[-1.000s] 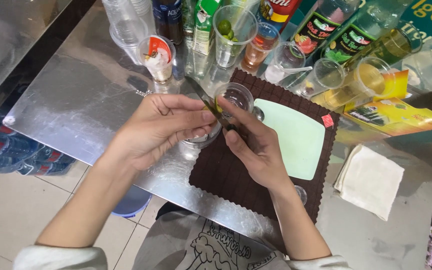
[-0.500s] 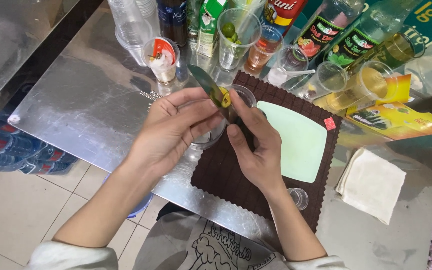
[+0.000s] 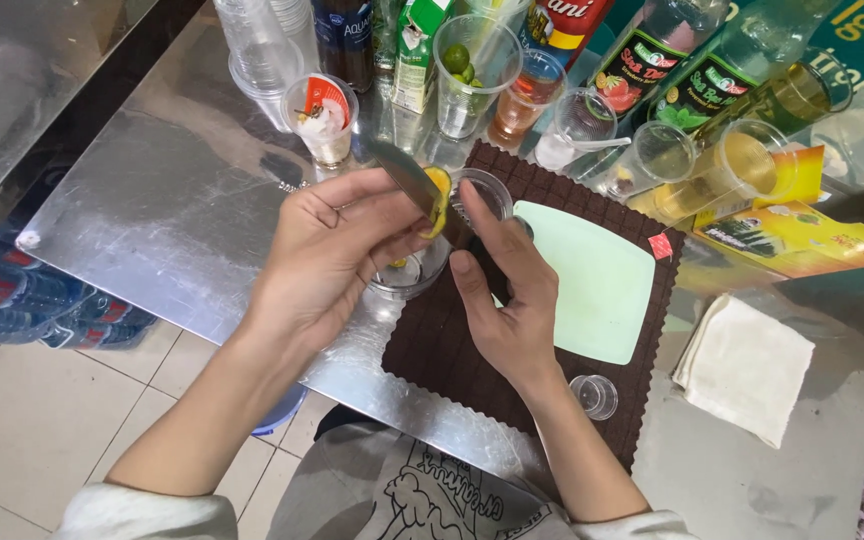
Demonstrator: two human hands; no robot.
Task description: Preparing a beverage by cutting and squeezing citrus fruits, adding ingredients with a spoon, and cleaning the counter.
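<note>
My left hand (image 3: 327, 255) pinches a small citrus fruit (image 3: 438, 192), green-skinned with yellow flesh showing, between thumb and fingertips. My right hand (image 3: 507, 305) grips the handle of a knife (image 3: 402, 175); its blade lies against the fruit and points up-left past my left fingers. Both hands hover over a clear plastic cup (image 3: 407, 282) that stands at the left edge of a dark brown mat (image 3: 442, 350). A second clear cup (image 3: 487, 190) stands just behind the fruit.
A pale green cutting board (image 3: 592, 285) lies on the mat. A folded white cloth (image 3: 742, 365) and a small clear lid (image 3: 595, 396) are to the right. Bottles, a cup of green limes (image 3: 470, 62), stacked clear cups (image 3: 262, 45) and yellow drinks line the steel table's (image 3: 152, 210) far side.
The knife blade has slid further across the fruit, so more of it shows beyond my left fingers. The fruit's yellow flesh is now more exposed. Both hands stay over the cup.
</note>
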